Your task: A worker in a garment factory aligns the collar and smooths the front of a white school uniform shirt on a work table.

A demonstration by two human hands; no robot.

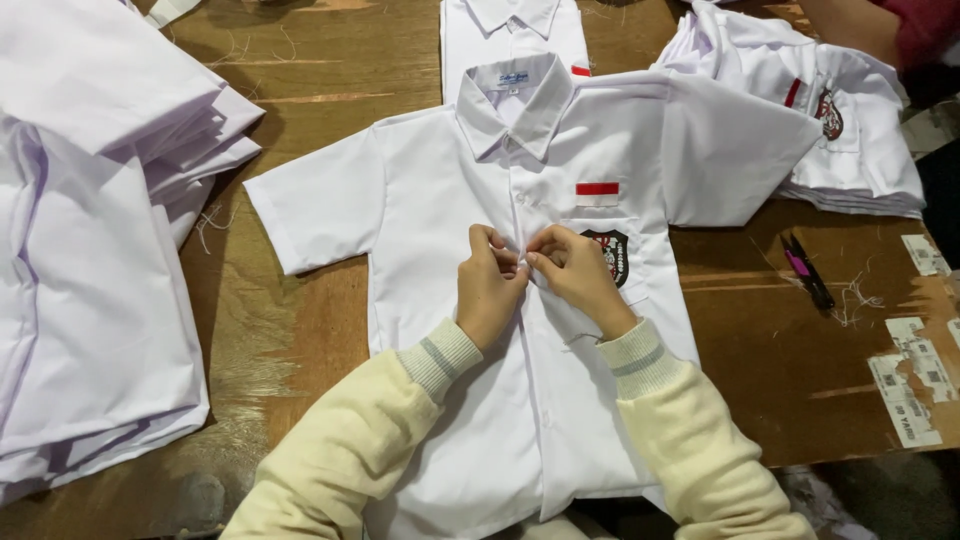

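A white short-sleeved shirt (pixel 430 200) lies flat, front up, on a wooden table (pixel 330 60), collar pointing away from me. It has a red-and-white patch and a dark round badge on the chest pocket. My left hand (pixel 488 285) and my right hand (pixel 575 275) meet at the shirt's front placket, about mid-chest. Both pinch the fabric edges together at a button. Cream knit sleeves cover my forearms.
A tall stack of folded white shirts (pixel 90 230) fills the left side. More white shirts (pixel 850 130) lie at the top right, another at the top centre. Small thread snips with a pink handle (pixel 806 270) rest right of the shirt. Paper labels (pixel 905 395) lie near the right edge.
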